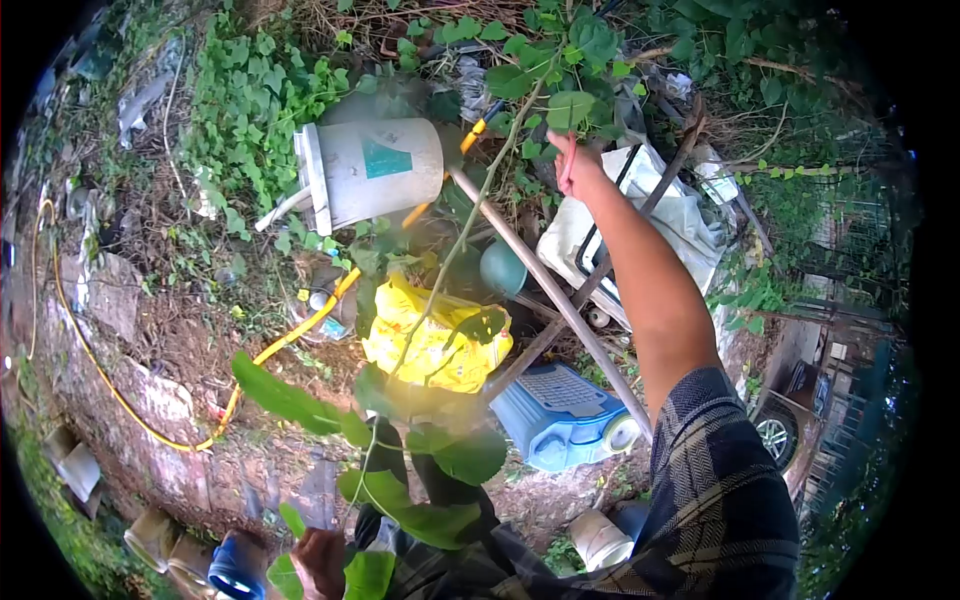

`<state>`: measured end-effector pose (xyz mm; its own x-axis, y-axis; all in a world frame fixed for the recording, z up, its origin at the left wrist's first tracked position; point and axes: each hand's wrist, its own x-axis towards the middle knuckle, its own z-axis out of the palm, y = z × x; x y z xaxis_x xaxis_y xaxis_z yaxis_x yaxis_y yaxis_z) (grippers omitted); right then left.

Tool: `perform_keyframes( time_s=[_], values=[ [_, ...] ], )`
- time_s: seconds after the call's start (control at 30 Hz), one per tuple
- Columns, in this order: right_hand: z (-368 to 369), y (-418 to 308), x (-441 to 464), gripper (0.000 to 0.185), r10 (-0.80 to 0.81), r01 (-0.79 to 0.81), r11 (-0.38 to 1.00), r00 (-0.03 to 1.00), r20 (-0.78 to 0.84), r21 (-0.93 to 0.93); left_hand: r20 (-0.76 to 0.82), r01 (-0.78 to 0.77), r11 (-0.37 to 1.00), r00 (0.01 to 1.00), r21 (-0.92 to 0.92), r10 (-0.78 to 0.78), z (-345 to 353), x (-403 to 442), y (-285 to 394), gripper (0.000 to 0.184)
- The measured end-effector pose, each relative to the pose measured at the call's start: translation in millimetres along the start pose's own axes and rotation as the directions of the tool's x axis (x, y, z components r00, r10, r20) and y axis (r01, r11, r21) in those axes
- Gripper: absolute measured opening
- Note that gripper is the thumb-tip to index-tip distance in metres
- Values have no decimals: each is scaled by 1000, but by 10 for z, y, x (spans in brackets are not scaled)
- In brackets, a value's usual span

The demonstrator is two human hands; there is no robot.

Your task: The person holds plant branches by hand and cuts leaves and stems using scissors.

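A long, thin leafy branch [466, 228] runs from the greenery at the top down toward my body. At the bottom, my left hand [318, 562] is closed around the lower part of this branch, among its big green leaves [412, 508]; the fingers show only in part. My right hand [578, 172], arm stretched far forward, is closed on a slim reddish handle [569, 158]. The far end of that tool is hidden by leaves, so its kind cannot be made out. Leaves near the branch's upper end hang just above this hand.
A white bucket [385, 172] lies on its side among vines. Below it are a yellow bag [437, 338], a yellow hose [285, 343] and a blue plastic container [562, 415]. A wooden pole [548, 285] slants across, near a white sheet-like cover [655, 215]. Several pots stand at lower left.
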<state>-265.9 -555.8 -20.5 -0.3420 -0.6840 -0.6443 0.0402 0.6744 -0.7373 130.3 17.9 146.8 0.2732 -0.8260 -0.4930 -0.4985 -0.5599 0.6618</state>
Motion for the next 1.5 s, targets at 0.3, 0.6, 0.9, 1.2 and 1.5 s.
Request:
perform_keyframes(
  time_s=[0.3, 0.6, 0.9, 1.2, 1.5],
  values=[
    [-800, 170, -2627, 40, -366, 437, 740, 900, 238, -512, -268, -181, 976, 953, -121, 144, -780, 79, 1051, 2],
    [-976, -756, -4181, 45, -660, 653, 364, 684, 310, -664, -352, -501, 866, 809, 4, 470, -986, -168, 1887, 4],
    [-859, -572, -4352, 43, -641, 669, 191, 639, 425, -719, -345, -558, 826, 763, 75, 547, -1053, -488, 1869, 7],
    [-552, -15, -4195, 46, -337, 543, 403, 836, 433, -737, -290, -588, 790, 736, 173, 611, -1334, -406, 1501, 4],
    [48, 172, -4584, 30, -21, -272, 899, 757, 654, 343, -166, -710, 620, 603, 333, 780, -1466, -334, 1430, 3]
  ],
)
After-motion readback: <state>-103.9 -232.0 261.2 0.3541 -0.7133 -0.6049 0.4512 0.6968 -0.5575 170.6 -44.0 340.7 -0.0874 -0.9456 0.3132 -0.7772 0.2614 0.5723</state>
